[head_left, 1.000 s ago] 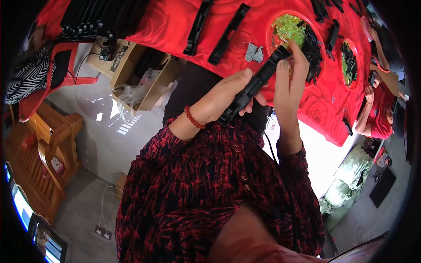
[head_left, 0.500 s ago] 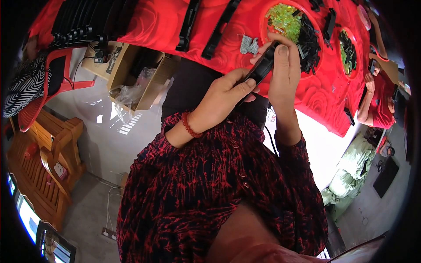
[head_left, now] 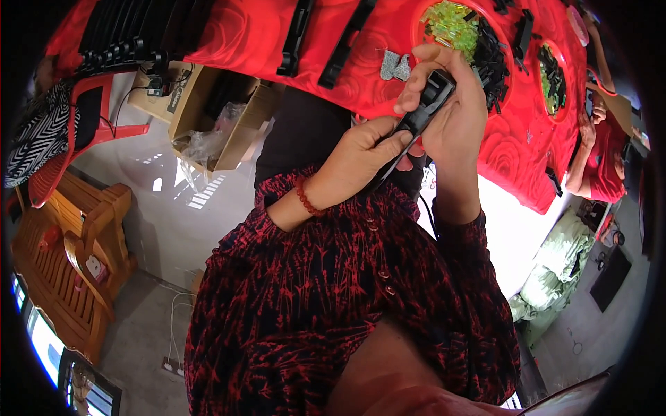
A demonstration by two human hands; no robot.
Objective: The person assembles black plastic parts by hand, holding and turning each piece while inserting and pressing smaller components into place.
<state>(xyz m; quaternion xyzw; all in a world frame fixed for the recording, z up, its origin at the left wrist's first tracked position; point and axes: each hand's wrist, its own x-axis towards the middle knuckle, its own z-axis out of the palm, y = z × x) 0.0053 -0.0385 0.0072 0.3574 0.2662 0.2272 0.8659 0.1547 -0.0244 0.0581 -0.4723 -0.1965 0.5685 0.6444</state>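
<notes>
A long, narrow black plastic part [head_left: 429, 104] is held in front of me, slanting up to the right. My left hand [head_left: 347, 166] grips its lower stretch, thumb on top. My right hand [head_left: 458, 128] cups its upper end from behind, with the fingers curled over the far side. A recessed face shows at that end; the lower end is hidden near my lap. Beyond my right hand, a red round tray [head_left: 417, 35] bears clear yellow-green pieces [head_left: 449, 31] and small black pieces [head_left: 491, 69]. Two similar long black parts [head_left: 295, 41] lie on the red tablecloth [head_left: 236, 41].
Crumpled silvery scraps [head_left: 394, 66] lie near the tray. A row of black parts [head_left: 132, 31] fills the table's left end. An open cardboard box [head_left: 239, 142] stands below, beside a red chair [head_left: 104, 132]. At the right, another person in red [head_left: 605, 166] works by a second tray [head_left: 565, 104].
The black part has been turned, so its recessed face now shows. My right thumb has come off its top and the right hand has opened out behind it. My left hand shifted slightly right.
</notes>
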